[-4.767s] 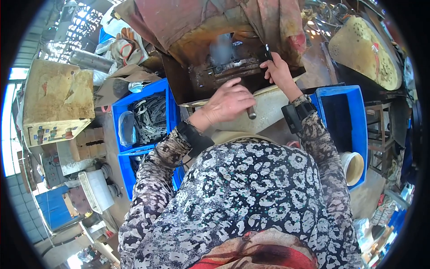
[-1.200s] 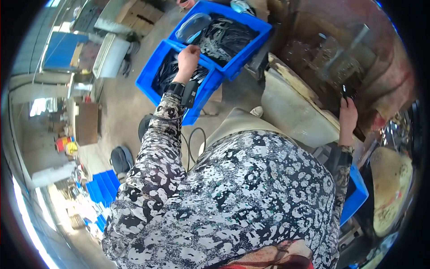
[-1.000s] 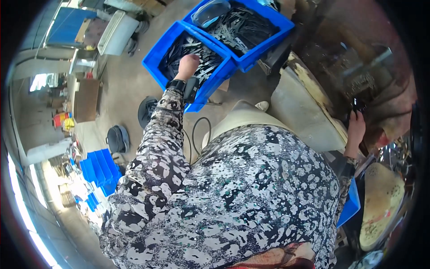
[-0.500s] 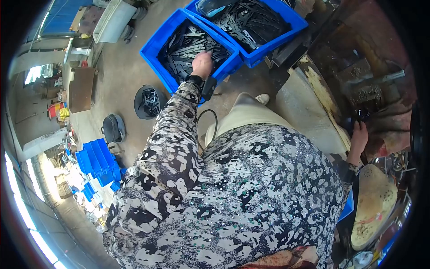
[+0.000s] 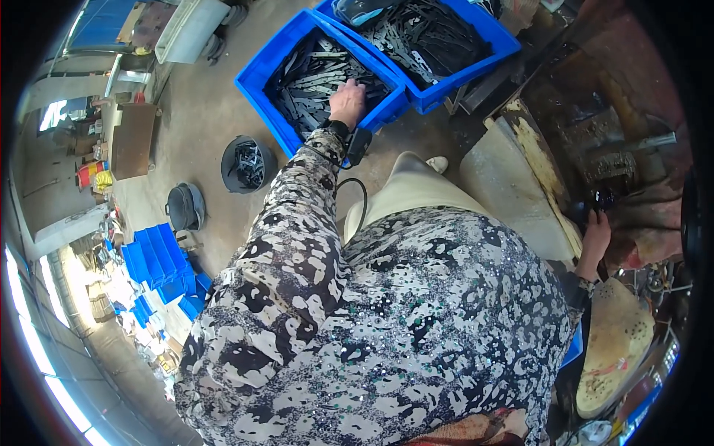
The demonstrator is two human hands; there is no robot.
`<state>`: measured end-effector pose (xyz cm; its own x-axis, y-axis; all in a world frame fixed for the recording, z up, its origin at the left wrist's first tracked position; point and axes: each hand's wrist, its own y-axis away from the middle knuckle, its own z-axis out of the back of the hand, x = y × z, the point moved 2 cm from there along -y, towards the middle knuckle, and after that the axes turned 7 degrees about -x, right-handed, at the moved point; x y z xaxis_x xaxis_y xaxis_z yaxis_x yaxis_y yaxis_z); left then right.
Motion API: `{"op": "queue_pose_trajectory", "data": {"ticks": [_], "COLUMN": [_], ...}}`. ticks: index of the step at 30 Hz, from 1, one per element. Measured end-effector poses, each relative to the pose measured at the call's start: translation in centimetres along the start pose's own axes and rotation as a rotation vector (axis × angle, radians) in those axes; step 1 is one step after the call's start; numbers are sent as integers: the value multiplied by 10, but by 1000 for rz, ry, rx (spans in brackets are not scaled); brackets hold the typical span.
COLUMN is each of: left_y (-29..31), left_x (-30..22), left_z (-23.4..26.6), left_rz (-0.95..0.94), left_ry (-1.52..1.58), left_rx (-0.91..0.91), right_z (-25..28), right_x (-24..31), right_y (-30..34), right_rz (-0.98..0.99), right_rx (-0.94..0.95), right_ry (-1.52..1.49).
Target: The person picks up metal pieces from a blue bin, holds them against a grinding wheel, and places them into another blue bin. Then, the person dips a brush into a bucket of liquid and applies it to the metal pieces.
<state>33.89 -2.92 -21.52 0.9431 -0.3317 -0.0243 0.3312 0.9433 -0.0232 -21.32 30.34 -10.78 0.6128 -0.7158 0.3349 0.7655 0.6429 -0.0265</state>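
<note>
My left hand [image 5: 348, 102] reaches into the nearer blue plastic bin [image 5: 262, 104], over a heap of flat, dark metal strips [image 5: 316, 78]. Its fingers are bent down toward the strips, and their tips are hidden, so what they hold cannot be made out. Off to the right, my right hand [image 5: 595, 236] is at the edge of a dark, oily machine bed [image 5: 610, 160]. The fingers there are drawn together against something dark and too small to name.
Another blue bin [image 5: 506, 46] of strips adjoins the first. On the floor stand a dark bucket [image 5: 232, 175] with strips and a second bucket [image 5: 182, 208]. Blue crates [image 5: 152, 256] are stacked at left. A worn padded seat [image 5: 613, 357] is at lower right.
My left hand has shifted slightly to the right over the strips, and more of its bent fingers shows. My right hand stays at the machine edge.
</note>
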Motion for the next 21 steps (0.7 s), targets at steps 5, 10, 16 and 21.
{"op": "queue_pose_trajectory", "data": {"ticks": [5,10,16,21], "left_y": [10,23,37,41], "left_x": [6,11,28,40], "left_z": [11,18,27,30], "left_rz": [-81,-194,120,539], "left_ry": [76,160,196,413], "left_rx": [27,-4,-115,-283], "right_z": [-1,-2,-1,-3], "right_x": [4,5,7,8], "right_y": [-1,-2,-3,4], "right_rz": [0,49,29,21], "right_rx": [7,-16,11,6], "right_ry": [19,71,58,80]}}
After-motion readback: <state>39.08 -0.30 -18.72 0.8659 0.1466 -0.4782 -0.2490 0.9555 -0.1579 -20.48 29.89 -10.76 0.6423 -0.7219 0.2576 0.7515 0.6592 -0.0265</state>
